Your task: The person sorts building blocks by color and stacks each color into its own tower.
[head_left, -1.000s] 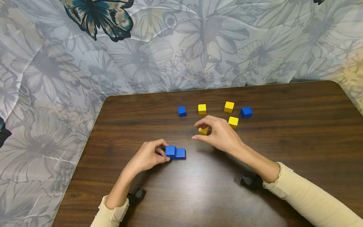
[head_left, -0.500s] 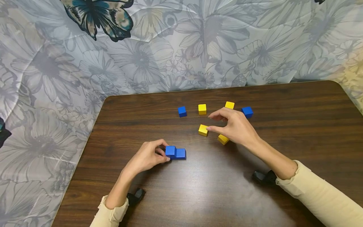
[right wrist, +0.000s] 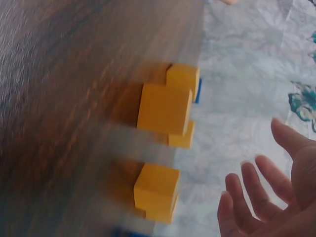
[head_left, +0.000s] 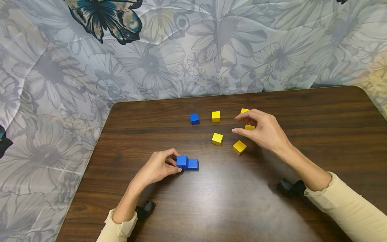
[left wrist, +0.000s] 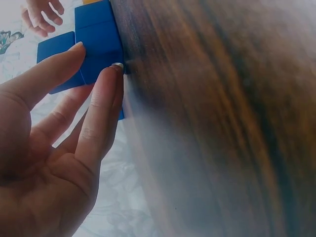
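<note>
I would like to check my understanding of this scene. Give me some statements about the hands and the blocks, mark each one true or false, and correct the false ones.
1. The left hand holds the stacked blue blocks. True.
2. The right hand pinches a yellow block. False: it is open and holds nothing.
3. In the head view, a separate blue block stands to the left of all visible yellow blocks. True.
4. The raised block of the stack is yellow. False: it is blue.
5. The cloth behind the table shows a butterfly. True.
</note>
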Demonstrator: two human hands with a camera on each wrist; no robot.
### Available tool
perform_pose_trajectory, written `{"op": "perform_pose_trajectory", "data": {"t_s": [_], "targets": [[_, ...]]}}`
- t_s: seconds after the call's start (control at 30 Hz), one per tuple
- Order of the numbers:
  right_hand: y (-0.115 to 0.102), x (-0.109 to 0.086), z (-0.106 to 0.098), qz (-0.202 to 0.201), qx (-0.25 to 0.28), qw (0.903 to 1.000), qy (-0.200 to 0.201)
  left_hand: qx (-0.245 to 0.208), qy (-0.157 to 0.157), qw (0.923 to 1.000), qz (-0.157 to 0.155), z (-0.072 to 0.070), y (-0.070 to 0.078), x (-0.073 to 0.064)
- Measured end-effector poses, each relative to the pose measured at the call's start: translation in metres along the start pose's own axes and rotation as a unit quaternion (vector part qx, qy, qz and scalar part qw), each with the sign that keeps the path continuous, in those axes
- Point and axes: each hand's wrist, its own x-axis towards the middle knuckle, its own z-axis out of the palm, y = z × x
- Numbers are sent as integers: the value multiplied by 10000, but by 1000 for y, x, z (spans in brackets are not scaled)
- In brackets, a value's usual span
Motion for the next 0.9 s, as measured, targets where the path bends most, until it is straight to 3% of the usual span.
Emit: {"op": "perform_pose_trajectory", "data": {"t_s": [0.53, 0.9], "targets": [[15, 6, -36, 712, -132, 9974, 2, 46, 74, 10000, -16, 0, 1, 0], [44, 9, -42, 329, -242, 9991, 110, -58, 55, 10000, -6, 1, 1, -1]]}}
